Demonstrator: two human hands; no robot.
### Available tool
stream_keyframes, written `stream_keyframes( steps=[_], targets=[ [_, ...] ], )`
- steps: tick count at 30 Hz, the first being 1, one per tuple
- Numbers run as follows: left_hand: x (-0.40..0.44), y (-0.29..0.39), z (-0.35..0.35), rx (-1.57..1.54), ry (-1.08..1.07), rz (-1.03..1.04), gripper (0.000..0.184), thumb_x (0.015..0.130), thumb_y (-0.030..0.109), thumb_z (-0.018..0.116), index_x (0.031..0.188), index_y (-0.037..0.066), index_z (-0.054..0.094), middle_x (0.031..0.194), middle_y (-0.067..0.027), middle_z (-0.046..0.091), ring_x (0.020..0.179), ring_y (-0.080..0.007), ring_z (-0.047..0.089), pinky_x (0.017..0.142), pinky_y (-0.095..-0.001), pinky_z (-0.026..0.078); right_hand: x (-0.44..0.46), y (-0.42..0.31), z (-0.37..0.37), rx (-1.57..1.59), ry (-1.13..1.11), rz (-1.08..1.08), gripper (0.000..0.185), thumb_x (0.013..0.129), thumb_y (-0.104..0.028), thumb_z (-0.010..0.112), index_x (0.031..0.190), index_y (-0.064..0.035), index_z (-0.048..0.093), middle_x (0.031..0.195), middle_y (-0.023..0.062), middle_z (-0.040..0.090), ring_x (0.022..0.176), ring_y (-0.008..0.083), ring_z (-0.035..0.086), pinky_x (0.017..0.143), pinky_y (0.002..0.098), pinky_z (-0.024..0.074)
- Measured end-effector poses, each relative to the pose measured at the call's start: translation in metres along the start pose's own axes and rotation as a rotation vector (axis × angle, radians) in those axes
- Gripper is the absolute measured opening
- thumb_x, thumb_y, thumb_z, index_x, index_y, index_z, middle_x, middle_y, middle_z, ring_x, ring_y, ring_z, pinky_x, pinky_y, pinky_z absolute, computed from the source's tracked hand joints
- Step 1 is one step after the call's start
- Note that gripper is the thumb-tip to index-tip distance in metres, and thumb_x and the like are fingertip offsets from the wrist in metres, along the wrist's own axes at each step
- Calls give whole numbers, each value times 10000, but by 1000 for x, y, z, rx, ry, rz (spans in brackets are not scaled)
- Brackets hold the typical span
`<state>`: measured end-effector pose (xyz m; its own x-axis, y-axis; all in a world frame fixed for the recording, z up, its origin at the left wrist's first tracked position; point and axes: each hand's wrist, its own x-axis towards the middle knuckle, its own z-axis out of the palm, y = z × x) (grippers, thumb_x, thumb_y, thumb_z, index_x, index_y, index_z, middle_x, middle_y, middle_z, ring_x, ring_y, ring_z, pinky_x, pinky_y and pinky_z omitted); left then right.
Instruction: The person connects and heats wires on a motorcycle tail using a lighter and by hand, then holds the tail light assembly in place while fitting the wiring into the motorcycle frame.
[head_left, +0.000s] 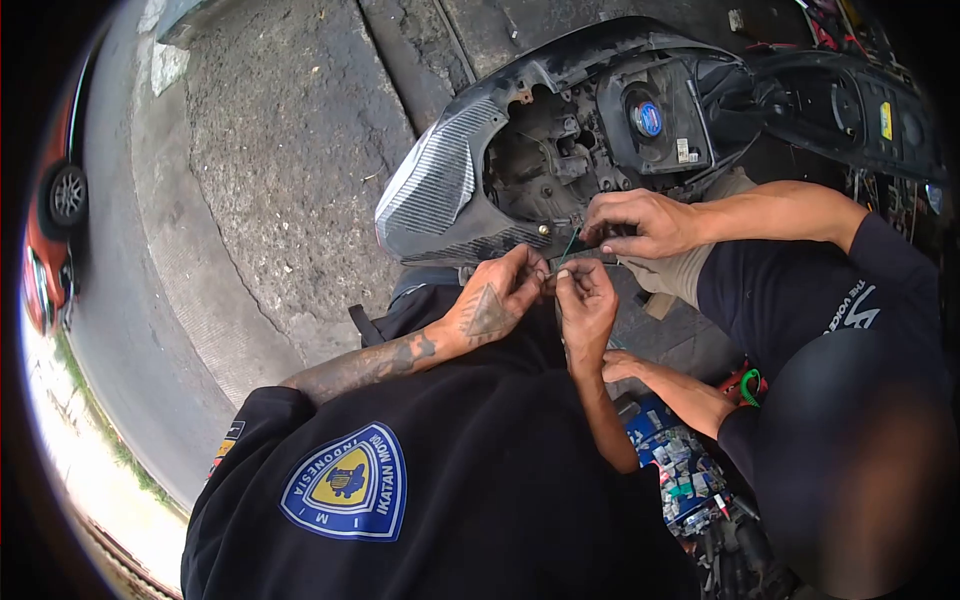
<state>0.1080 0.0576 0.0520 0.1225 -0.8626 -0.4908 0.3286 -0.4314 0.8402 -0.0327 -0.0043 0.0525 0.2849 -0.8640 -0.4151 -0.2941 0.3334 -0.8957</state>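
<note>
My left hand [503, 298], at the end of a tattooed forearm, has its fingers pinched together by the lower edge of a motorcycle's rear body [430, 215]. Close beside it on the right, my right hand [587, 305] is also pinched, thumb against fingers. Between the fingertips runs a thin green wire [568, 245]; which fingers grip it is too small to make out. The body's seat is raised, showing the frame and a blue cap [648, 119]. A co-worker's hand [645, 222] reaches in from the right, its fingers near the wire's upper end.
A co-worker in a dark shirt [790, 290] crouches at the right, a second hand [622, 366] low beside my right forearm. Below lies a blue tray [650, 430] of small parts. The open seat [845, 105] extends right. A red car [48, 240] stands at the far left.
</note>
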Motion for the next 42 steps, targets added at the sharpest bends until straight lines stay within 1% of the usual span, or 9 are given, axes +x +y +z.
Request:
stream_keyframes(
  steps=[7, 18, 22, 27, 28, 30, 33, 36, 42],
  targets=[
    [-3, 17, -5, 238, -54, -102, 148, 951, 138, 534, 969, -9, 546, 741, -135, 646, 676, -188, 658, 621, -335, 493, -11, -4, -5, -176, -33, 80, 101, 951, -69, 572, 974, 29, 576, 786, 62, 660, 659, 104, 635, 572, 220, 509],
    [-6, 11, -5, 350, -30, -26, 184, 935, 182, 544, 945, 0, 570, 742, -172, 645, 723, -364, 642, 649, -427, 479, -17, -4, -7, -63, 140, -20, 175, 972, -144, 576, 954, 23, 628, 762, 54, 668, 653, 83, 624, 521, 201, 467],
    [-34, 7, -57, 427, -141, 52, 328, 1008, 250, 459, 830, 3, 582, 740, -127, 635, 699, -259, 626, 693, -361, 475, -28, 35, -26, -162, 120, -41, 341, 1019, -258, 486, 828, 1, 600, 674, 52, 626, 559, 82, 539, 529, 247, 445],
    [-104, -81, -123, 646, 120, -120, 156, 957, 154, 534, 978, 12, 596, 885, -180, 650, 864, -327, 646, 756, -401, 484, -38, 71, -36, -209, -55, 163, 161, 1003, -147, 496, 1031, -15, 582, 786, 53, 628, 716, 111, 634, 624, 239, 504],
    [-107, -95, -129, 646, 116, -108, 156, 957, 154, 534, 978, 12, 596, 885, -180, 650, 864, -327, 646, 756, -401, 484, -40, 82, -38, -214, -66, 187, 160, 1001, -148, 502, 1071, -26, 578, 828, 57, 636, 720, 113, 638, 627, 237, 508],
    [-110, -104, -134, 565, 111, -499, 168, 933, 167, 562, 1008, 19, 593, 910, -189, 674, 898, -353, 665, 749, -418, 509, -41, 78, -37, -232, -114, 208, 166, 999, -142, 498, 1077, -26, 588, 820, 59, 640, 731, 119, 643, 646, 247, 517],
    [-101, -101, -141, 746, -80, -627, 191, 895, 160, 583, 1024, 22, 614, 924, -194, 689, 884, -357, 675, 731, -416, 531, -43, 72, -31, -276, -236, 214, 155, 986, -121, 503, 1037, -19, 608, 825, 83, 660, 760, 156, 668, 706, 285, 538],
    [-112, -104, -138, 935, -220, -306, 229, 862, 146, 591, 1060, 41, 639, 940, -186, 696, 896, -341, 679, 739, -400, 534, -45, 66, -30, -327, -259, 139, 151, 977, -115, 515, 1028, -12, 612, 836, 99, 670, 770, 172, 678, 718, 294, 543],
    [-83, -138, -134, 644, -411, -211, 450, 749, 16, 564, 1194, 56, 618, 1071, -217, 668, 963, -365, 651, 824, -409, 515, -43, 70, -30, -351, -270, 115, 152, 971, -132, 531, 1031, -24, 619, 834, 106, 682, 764, 179, 688, 707, 303, 545]
  ],
)
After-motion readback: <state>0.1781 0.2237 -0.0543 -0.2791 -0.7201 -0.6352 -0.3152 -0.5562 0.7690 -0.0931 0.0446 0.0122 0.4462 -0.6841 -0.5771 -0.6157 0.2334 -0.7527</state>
